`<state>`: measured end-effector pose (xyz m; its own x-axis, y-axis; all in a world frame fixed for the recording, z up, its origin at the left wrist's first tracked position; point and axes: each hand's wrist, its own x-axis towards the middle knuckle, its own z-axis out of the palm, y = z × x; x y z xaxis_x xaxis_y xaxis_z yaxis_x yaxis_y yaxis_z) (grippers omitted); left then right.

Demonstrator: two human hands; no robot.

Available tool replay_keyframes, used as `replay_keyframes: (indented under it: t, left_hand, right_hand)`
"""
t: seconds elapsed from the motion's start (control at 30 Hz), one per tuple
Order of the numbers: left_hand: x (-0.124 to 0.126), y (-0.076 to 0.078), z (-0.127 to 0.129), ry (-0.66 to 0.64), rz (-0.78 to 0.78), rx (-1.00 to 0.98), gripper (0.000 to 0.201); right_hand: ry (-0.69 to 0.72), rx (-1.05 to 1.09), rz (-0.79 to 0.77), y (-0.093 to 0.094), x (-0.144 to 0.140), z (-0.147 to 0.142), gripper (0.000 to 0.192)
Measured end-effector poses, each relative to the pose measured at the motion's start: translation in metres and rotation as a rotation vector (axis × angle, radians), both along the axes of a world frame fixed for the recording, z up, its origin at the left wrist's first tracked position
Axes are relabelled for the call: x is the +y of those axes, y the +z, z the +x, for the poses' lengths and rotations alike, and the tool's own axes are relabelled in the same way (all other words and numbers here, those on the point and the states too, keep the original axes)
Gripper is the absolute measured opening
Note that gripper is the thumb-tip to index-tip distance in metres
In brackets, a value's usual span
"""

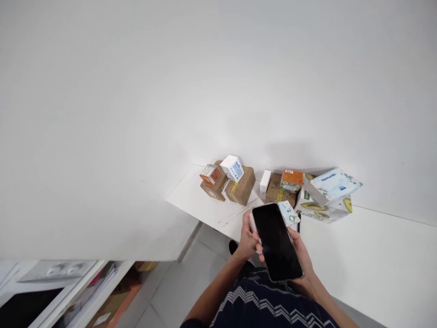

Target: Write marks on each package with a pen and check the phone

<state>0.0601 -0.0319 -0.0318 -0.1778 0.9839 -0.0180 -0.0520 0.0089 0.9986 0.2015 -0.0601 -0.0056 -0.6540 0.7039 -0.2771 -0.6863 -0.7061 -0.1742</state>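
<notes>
Black-screened phone (279,243) clamped in my R hand (302,257), nr surface (378,255) edge; L hand (246,239) looks closed on pale item (252,222), mostly hidden underneath. Best: hold both steady, fingers off screen.

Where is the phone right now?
In the head view, the phone is below and right of centre, in the right hand, with the left hand by its left edge and a pale patterned pack near its upper right corner.

2 hands (248,239) and 1 phone (277,243) appear with 3 brown boxes (243,187), 2 orange boxes (292,180), 2 white boxes (232,168), 1 floral box (288,212), 1 avocado carton (317,210) and 1 blue pack (336,184).
</notes>
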Motion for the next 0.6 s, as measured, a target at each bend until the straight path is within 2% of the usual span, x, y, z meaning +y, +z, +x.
replay_keyframes:
  t: [0.17, 0.4, 0.6]
  left_hand:
    - [-0.001, -0.006, -0.004, -0.053, 0.029, 0.056, 0.073]
    - [0.001, -0.009, -0.002, -0.048, 0.001, -0.032, 0.077]
    - [0.001, -0.018, -0.003, -0.024, 0.026, -0.018, 0.072]
  right_hand:
    - [0.000, 0.008, 0.018, 0.002, 0.001, 0.000, 0.056]
    - [-0.008, 0.034, 0.030, -0.009, 0.001, 0.003, 0.055]
    - [-0.057, -0.036, -0.023, -0.007, -0.003, 0.007, 0.049]
